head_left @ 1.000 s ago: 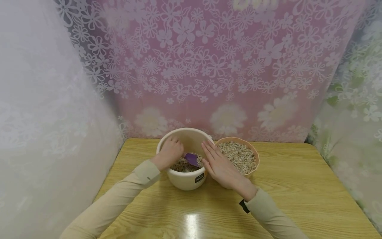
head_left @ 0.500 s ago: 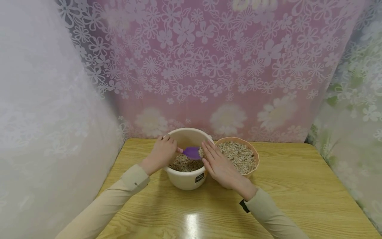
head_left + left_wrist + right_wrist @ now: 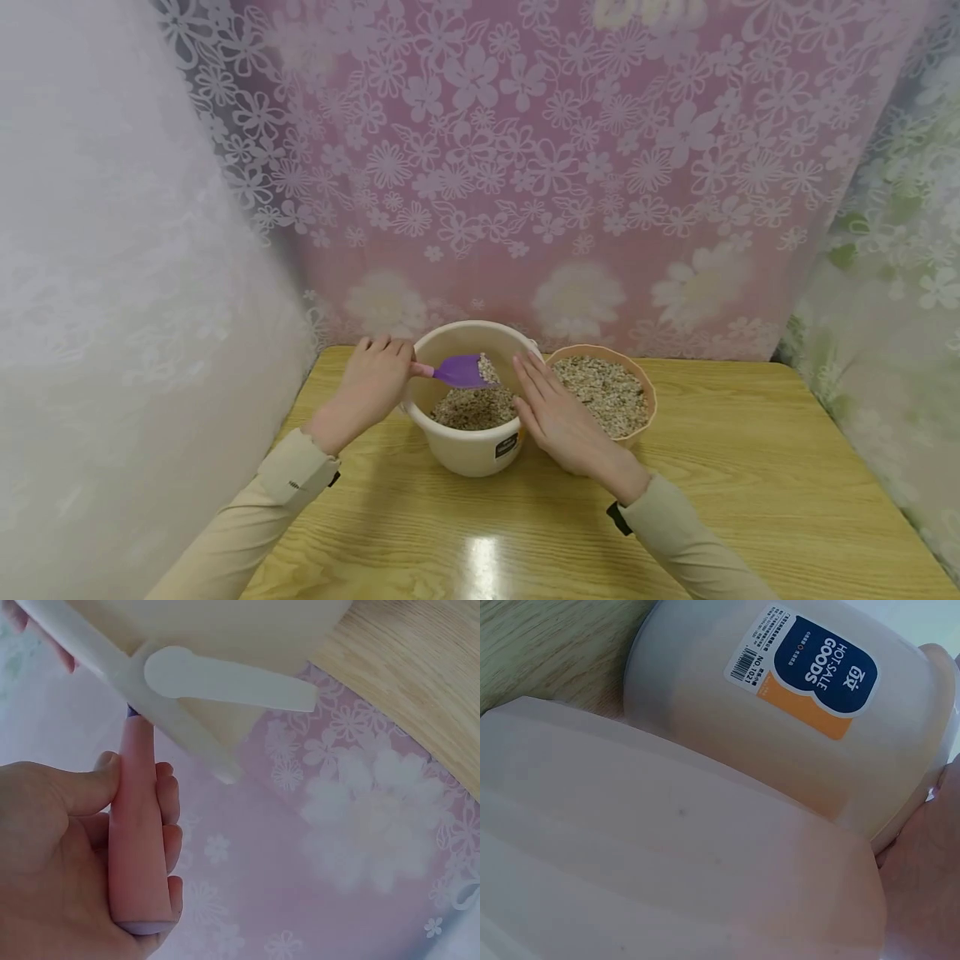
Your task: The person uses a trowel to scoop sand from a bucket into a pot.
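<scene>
My left hand (image 3: 372, 377) grips the pink handle (image 3: 139, 832) of a small purple scoop (image 3: 459, 372), fingers curled round it. The scoop's blade lies level over the mouth of a cream bucket (image 3: 461, 457), with pale grains (image 3: 487, 369) at its tip. Mixed grain (image 3: 474, 408) covers the bucket's bottom. My right hand (image 3: 564, 425) rests at the bucket's right rim with straight fingers, between the bucket and a peach bowl (image 3: 651, 400). That bowl is full of similar grain (image 3: 600, 392).
Both containers stand side by side on a wooden table (image 3: 720, 500) near its back edge. A pink flowered curtain (image 3: 555, 167) hangs right behind, with pale cloth on both sides. A white carrying handle (image 3: 240, 681) sticks out from the bucket's side in the left wrist view.
My left hand has come up out of the bucket and moved left, raising the scoop with grains from the bottom to rim height. My right hand has stayed at the rim.
</scene>
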